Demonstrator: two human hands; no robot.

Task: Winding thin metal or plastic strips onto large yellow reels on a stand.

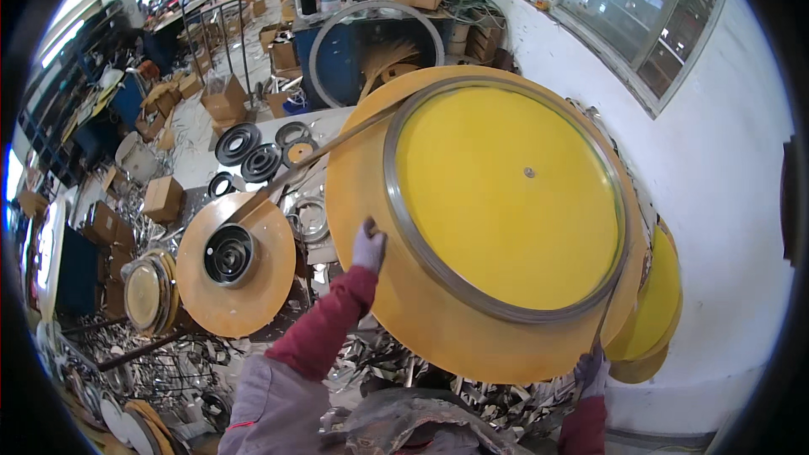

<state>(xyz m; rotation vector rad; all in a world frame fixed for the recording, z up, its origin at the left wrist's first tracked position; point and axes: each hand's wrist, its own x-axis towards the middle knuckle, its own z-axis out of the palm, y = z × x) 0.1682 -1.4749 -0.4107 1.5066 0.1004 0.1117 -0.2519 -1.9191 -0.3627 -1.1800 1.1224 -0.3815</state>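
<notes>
A large orange disc (pixel 371 177) with a yellow round centre (pixel 506 202) stands tilted before me. A coil of grey metal strip (pixel 472 299) is wound around the yellow centre. From its top, a flat band (pixel 350 131) runs left to a smaller orange disc (pixel 261 303) with a dark hub (pixel 228 254). My left hand (pixel 369 248), gloved, is in front of the big disc's left part, fingers curled; anything inside them is hidden. At the lower right edge, my gloved right hand (pixel 592 369) grips a thin metal strip (pixel 603 320) leading up to the coil.
Metal scrap strips (pixel 371 362) lie heaped beneath the discs. Black rings (pixel 261 162) sit on a surface behind the smaller disc. A white wall (pixel 716 160) with a window rises at right, with more yellow discs (pixel 657 295) near it. Cardboard boxes (pixel 163 199) stand at left.
</notes>
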